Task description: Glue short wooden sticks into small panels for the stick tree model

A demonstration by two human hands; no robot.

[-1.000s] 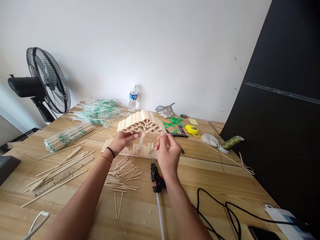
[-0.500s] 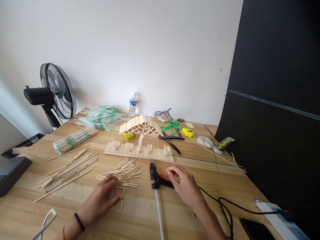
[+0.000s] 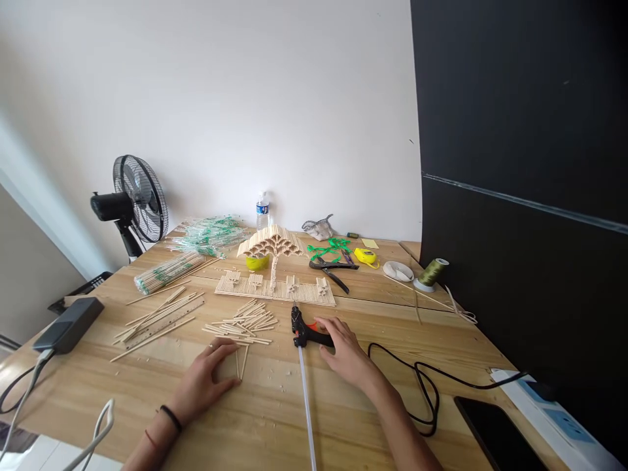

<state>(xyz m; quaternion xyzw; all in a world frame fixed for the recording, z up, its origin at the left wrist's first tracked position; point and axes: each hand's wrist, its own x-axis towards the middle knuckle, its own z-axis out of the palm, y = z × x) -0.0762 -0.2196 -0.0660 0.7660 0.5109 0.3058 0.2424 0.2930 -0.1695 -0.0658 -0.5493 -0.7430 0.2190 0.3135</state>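
Glue gun [image 3: 297, 327]: in the head view, it lies on its side on the bench [image 3: 265, 432], near the middle, nozzle pointing away from us and just short of the stick model's base. A clear glue stick [image 3: 306, 399] runs out of its back towards us.
Right hand [image 3: 347, 352]: we have it arched over the end of the gun's handle [image 3: 318, 337], thumb on the near side and fingers by the orange trigger [image 3: 313, 325]. We cannot tell whether it bears on the handle or only hovers there.
Left hand [image 3: 203, 379]: it rests low over the bench, thumb and forefinger wide apart, with nothing seen between them. Two sticks [image 3: 244, 363] set in a narrow V lie right at its fingertips, and the heap of short sticks [image 3: 255, 319] is just beyond.
Stick model [image 3: 273, 245]: it stands upright behind the gun, a ridged roof on a branching post, with small stick pieces along its flat base [image 3: 314, 294].
Cord [image 3: 417, 373]: it loops on the bench to the right of our right hand, slack, towards the power strip [image 3: 559, 418].
Step in hand: we judge it to be taking up the gun while minding the V of sticks.
Next move: we think it calls for closing our fingers squarely round the handle, keeping skin off the nozzle, and steadying the two sticks from the left.
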